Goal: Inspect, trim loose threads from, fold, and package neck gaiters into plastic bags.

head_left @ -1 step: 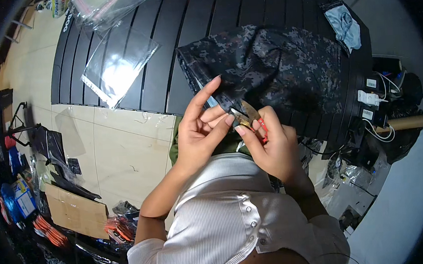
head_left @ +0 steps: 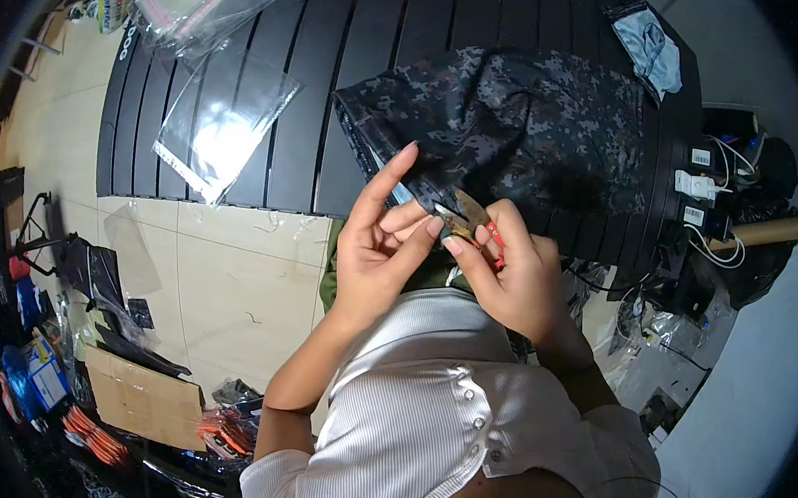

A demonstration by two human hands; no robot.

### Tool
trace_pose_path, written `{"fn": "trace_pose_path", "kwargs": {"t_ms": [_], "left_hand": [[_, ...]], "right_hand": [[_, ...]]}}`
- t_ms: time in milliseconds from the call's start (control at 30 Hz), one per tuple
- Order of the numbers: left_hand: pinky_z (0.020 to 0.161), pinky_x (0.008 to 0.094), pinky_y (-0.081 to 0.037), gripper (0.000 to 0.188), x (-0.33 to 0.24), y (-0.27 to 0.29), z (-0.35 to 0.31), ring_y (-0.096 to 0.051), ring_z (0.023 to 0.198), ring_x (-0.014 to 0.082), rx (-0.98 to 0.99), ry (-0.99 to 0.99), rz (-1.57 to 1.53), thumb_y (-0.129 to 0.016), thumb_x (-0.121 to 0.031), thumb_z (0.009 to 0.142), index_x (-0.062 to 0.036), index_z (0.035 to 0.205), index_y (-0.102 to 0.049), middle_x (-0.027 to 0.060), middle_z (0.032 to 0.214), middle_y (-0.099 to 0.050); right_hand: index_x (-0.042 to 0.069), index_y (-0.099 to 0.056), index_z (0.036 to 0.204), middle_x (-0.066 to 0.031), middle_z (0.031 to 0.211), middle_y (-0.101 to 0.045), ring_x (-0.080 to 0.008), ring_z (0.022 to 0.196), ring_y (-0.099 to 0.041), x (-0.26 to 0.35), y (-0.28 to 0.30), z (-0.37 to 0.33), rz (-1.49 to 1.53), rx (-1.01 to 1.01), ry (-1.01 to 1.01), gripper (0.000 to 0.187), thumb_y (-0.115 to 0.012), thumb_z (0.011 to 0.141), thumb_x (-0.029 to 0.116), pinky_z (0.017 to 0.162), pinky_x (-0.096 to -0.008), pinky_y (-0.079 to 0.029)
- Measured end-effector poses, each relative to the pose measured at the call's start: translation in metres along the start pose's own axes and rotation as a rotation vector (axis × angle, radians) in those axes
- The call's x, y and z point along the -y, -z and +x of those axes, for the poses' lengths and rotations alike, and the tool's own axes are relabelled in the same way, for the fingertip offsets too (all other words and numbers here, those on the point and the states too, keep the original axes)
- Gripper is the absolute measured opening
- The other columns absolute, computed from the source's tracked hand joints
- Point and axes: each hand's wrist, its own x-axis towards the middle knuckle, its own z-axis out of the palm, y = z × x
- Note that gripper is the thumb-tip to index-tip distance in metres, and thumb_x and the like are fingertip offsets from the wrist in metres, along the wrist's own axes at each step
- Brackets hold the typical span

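Small thread snips (head_left: 467, 215) are clenched in the right hand (head_left: 512, 273) mid-frame; the camo fabric (head_left: 511, 125) edge is pinched by the left hand (head_left: 383, 255). A clear plastic bag (head_left: 224, 122) is left lying upper left on the black slatted table (head_left: 332, 87).

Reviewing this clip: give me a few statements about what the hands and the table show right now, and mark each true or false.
1. The right hand holds small snips with a red grip. True.
2. The camouflage garment lies on a white table. False: the slatted table is black.
3. The left hand has its index finger stretched out. True.
4. The clear plastic bag lies on top of the garment. False: it lies apart, to its left.
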Motion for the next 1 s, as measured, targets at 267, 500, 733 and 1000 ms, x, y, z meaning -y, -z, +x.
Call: {"fn": "trace_pose_path", "kwargs": {"t_ms": [267, 500, 733, 1000], "left_hand": [[0.081, 0.0194, -0.045, 0.066, -0.001, 0.004, -0.002, -0.056, 0.099, 0.0119, 0.067, 0.006, -0.144, -0.046, 0.013, 0.082, -0.0032, 0.138, -0.018, 0.0126, 0.112, -0.057], [0.082, 0.0195, -0.044, 0.068, 0.002, 0.008, -0.002, -0.055, 0.100, 0.0113, 0.063, -0.016, -0.057, -0.045, 0.013, 0.082, -0.0055, 0.139, -0.015, 0.0120, 0.114, -0.056], [0.084, 0.0232, -0.043, 0.062, -0.002, 0.004, -0.002, -0.054, 0.100, 0.0126, -0.005, 0.054, -0.073, -0.043, 0.004, 0.085, -0.0044, 0.139, -0.015, 0.0098, 0.112, -0.055], [0.084, 0.0258, -0.042, 0.057, -0.007, 0.012, -0.002, -0.054, 0.100, 0.0141, 0.002, 0.112, -0.303, -0.048, -0.015, 0.089, -0.0022, 0.137, -0.021, 0.0117, 0.110, -0.055]], "right_hand": [[0.003, -0.051, 0.086, -0.0055, 0.058, -0.052, -0.0089, 0.050, -0.053, 0.005, 0.013, -0.001, 0.172, 0.376, 0.150, 0.024, -0.067, 0.076, 0.017, 0.048, -0.0220, -0.039], [0.001, -0.048, 0.086, -0.0093, 0.059, -0.051, -0.0142, 0.050, -0.050, 0.010, 0.014, 0.005, 0.109, 0.481, -0.134, 0.021, -0.061, 0.081, 0.018, 0.050, -0.0267, -0.039], [0.000, -0.048, 0.081, -0.0109, 0.060, -0.048, -0.0129, 0.053, -0.047, 0.010, 0.017, 0.006, 0.322, 0.361, -0.087, 0.018, -0.057, 0.081, 0.016, 0.052, -0.0273, -0.037], [0.001, -0.049, 0.083, -0.0104, 0.059, -0.046, -0.0173, 0.053, -0.049, 0.000, 0.021, 0.006, 0.347, 0.613, 0.001, 0.020, -0.059, 0.080, 0.018, 0.053, -0.0276, -0.037]]}}
